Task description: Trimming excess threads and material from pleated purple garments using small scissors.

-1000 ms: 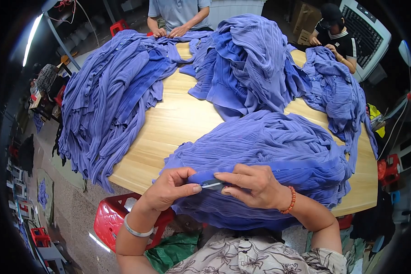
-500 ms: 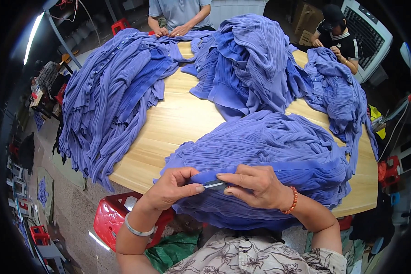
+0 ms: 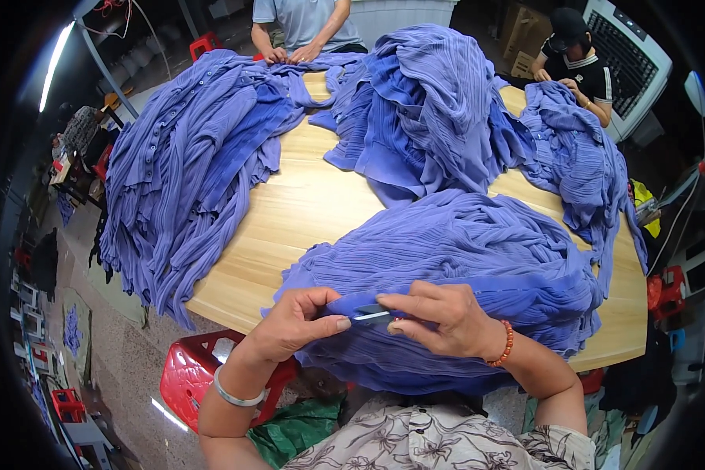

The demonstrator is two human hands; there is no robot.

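My left hand (image 3: 305, 323) pinches the smooth band of a blue-purple ribbed cardigan (image 3: 446, 243) between thumb and fingers. A small dark tool with a bright, narrow metal strip (image 3: 371, 316) lies between my two hands against the band. My right hand (image 3: 442, 317) closes thumb and fingers on the tool's right end; its exact kind is too small to tell. The cardigan lies on a heap of like garments at the table's near edge, its lower part hanging before my lap.
More heaps of blue-purple cardigans (image 3: 204, 149) (image 3: 439, 110) cover the wooden table (image 3: 305, 204). Two people work across it, one far left of centre, one at far right. A red plastic stool (image 3: 188, 380) stands below the table's left edge, beside green cloth (image 3: 301, 431).
My right hand has shifted slightly right, with its fingertips a little farther from my left thumb. My left hand keeps its pinch on the band.
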